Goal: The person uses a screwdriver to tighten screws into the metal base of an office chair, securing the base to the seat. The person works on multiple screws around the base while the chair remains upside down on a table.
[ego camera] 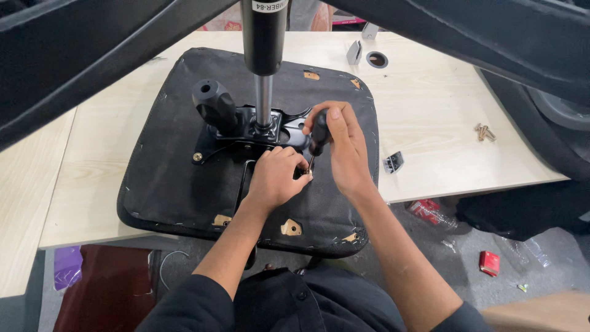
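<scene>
While our right hand (344,147) clasps the screwdriver (319,132) upright, our left hand (276,178) pinches the screw (306,174) just below its tip, so we should keep both aligned.

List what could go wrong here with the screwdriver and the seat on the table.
1. The left hand pinches right at the tip of the screwdriver held by the right hand; a slip could jab fingers.
2. The upturned seat overhangs the table edge; pressure may tip it.
3. The loose screws could roll off.
</scene>
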